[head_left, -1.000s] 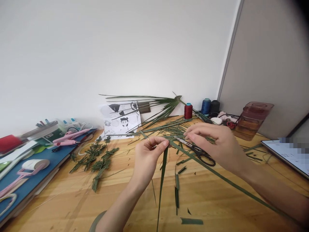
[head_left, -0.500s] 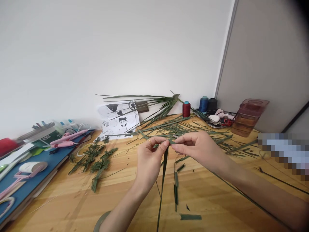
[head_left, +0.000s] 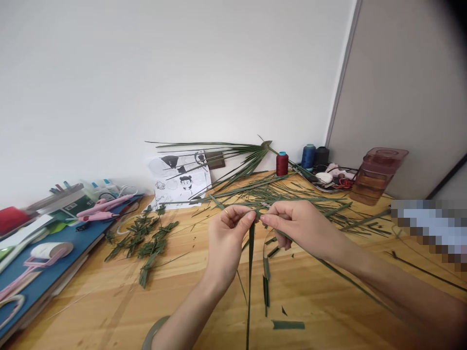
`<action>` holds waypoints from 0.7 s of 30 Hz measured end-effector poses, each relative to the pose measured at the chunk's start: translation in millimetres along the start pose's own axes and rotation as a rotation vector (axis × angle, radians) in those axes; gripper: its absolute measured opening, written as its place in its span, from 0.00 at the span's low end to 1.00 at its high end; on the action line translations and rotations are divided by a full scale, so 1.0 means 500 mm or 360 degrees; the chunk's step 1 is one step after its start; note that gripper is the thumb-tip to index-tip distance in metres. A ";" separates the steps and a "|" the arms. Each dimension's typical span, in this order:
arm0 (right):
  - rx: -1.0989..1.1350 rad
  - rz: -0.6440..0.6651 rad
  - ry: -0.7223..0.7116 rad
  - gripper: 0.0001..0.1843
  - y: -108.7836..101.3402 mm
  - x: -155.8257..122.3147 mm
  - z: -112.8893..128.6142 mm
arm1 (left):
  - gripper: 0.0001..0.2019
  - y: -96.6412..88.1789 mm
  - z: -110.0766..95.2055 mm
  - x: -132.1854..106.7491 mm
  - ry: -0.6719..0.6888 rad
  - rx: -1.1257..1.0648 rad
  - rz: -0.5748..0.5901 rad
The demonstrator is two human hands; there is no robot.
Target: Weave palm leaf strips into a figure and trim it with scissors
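Observation:
My left hand pinches a green palm leaf strip between thumb and forefinger, and one end of the strip hangs straight down past the wrist. Close beside it, my right hand has thumb and forefinger closed on the leaf piece at the same spot, its other fingers curled under. A long strip trails below my right forearm. The small fold between the fingertips is mostly hidden. On the wooden table below lie short leaf offcuts. To the left rest several woven leaf pieces.
A palm frond leans at the wall by printed drawings. Thread spools, a tray of small items and a pink bottle stand at the back right. A blue folder with a pink glue gun lies left.
My right hand has turned slightly and its lower fingers have curled down into view. The hanging strip has swung a little to the right. My left hand keeps its pinch.

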State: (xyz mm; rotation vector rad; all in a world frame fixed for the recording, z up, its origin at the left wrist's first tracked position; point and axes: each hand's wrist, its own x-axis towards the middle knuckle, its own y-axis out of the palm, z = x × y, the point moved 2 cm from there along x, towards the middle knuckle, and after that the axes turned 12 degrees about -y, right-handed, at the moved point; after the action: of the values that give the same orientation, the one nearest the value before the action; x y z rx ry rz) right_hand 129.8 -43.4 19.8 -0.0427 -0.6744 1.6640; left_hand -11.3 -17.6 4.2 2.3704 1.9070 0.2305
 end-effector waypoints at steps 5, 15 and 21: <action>-0.0029 0.0105 -0.0046 0.10 -0.018 0.005 -0.004 | 0.05 -0.007 -0.009 0.006 -0.0002 0.0032 0.0019; 0.0391 -0.0210 -0.0158 0.07 0.000 0.015 -0.013 | 0.05 0.000 -0.012 -0.001 -0.0030 0.0195 0.0100; 0.0413 -0.0297 -0.0201 0.06 0.003 0.007 -0.005 | 0.02 0.001 -0.026 -0.008 0.0096 0.0212 0.0129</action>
State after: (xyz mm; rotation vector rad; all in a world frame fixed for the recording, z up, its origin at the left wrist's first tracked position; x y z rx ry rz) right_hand 128.7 -39.2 18.1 0.3043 -0.5346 1.5698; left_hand -14.0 -21.8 16.6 2.5578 1.9105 0.1883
